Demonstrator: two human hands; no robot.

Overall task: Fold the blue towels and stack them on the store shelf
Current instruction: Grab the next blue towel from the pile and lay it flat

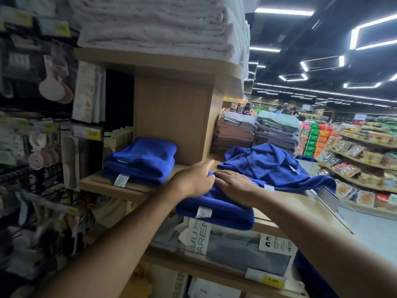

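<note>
- Folded towel [217, 211] lies at the near edge of the shelf [129, 190], between the stack [141, 162] on the left and the loose heap [268, 166] on the right.
- Right hand [236, 186]: grip apart, fingers flat on the towel's top.
- Left hand [193, 182]: at the towel's far left corner, blurred; cannot tell whether the grip has cloth.
- Judged soft, light and limp, so the folds will likely slump if it is lifted by one edge. Best held from underneath at both ends.
</note>
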